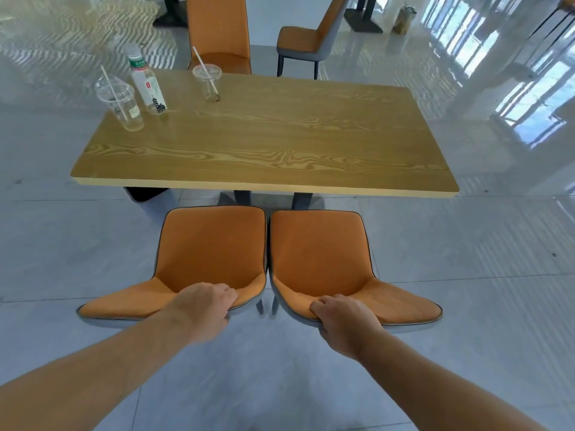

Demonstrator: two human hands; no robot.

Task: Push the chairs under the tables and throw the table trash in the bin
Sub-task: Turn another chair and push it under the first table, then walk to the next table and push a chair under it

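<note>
Two orange chairs stand side by side in front of a wooden table (pixel 264 144), their seats just short of its near edge. My left hand (pixel 202 309) grips the top of the left chair's (pixel 211 244) backrest. My right hand (pixel 345 318) grips the top of the right chair's (pixel 317 247) backrest. On the table's far left corner stand a lidded plastic cup with a straw (pixel 119 102), a plastic bottle (pixel 146 82) and a second cup with a straw (pixel 208 80).
A third orange chair (pixel 219 32) is tucked in at the table's far side. A fourth chair (pixel 308 42) stands away from the table on the glossy floor. A dark bin (pixel 144 194) shows under the table's left end. Other table bases stand far behind.
</note>
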